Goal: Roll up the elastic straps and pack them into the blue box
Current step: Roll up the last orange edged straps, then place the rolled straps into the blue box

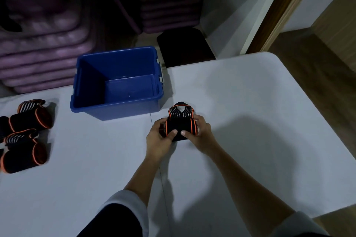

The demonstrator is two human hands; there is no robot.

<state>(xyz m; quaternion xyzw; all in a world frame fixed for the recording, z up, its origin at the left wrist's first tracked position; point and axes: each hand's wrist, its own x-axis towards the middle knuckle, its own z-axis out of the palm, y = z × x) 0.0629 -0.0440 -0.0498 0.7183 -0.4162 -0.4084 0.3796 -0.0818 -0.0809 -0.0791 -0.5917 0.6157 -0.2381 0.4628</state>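
Observation:
A black elastic strap (180, 121) with orange edges and grey stripes rests on the white table (250, 102), partly rolled, with its striped end pointing away from me. My left hand (160, 137) and my right hand (198, 132) both grip the roll, thumbs on top. The blue box (117, 81) stands open just behind and to the left of my hands, and nothing lies in it. Several more rolled straps (28, 121) lie at the table's left edge.
A black stool (184, 46) stands behind the table, right of the box. Purple mats (44, 44) are stacked in the white shelf unit behind. A wooden door frame (285, 5) rises at the right. The table's far right corner is rounded.

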